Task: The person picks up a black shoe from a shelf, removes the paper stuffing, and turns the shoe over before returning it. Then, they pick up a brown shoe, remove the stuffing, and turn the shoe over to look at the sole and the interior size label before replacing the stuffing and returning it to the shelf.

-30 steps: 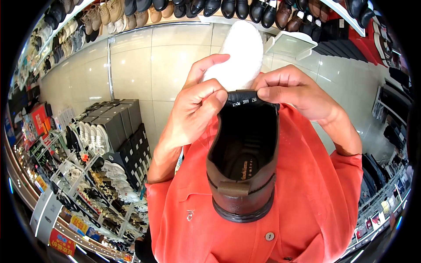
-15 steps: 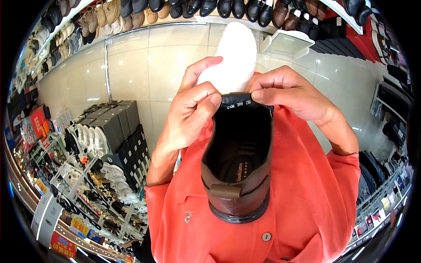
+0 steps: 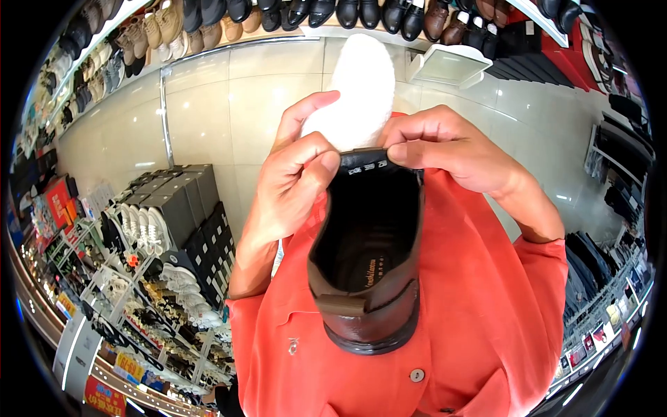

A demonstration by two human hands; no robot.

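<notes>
A dark brown leather shoe [image 3: 372, 316] is held in front of my chest, its heel towards me and its dark opening facing up. Gold lettering marks the insole [image 3: 375, 272]. My left hand [image 3: 288, 184] is closed, thumb and finger pinching the shoe's upper rim on the left. Fingers of my right hand [image 3: 455, 149] pinch the black tongue [image 3: 367, 163] on the other side, where white printed characters show. Beyond the tongue rises a white, fuzzy oval pad [image 3: 361, 83]; a left finger rests along its edge. The shoe's toe is hidden.
Shelves of shoes [image 3: 299, 14] line the far wall, with a low mirror [image 3: 448, 66] standing on the tiled floor [image 3: 208, 104]. Stacked boxes [image 3: 184, 201] and a rack of white shoes [image 3: 142, 226] are at left. Clothes [image 3: 590, 271] hang at right.
The shoe, both hands and the white pad have shifted slightly left in view, and the shoe has tilted a little. Both hands keep the same pinching hold.
</notes>
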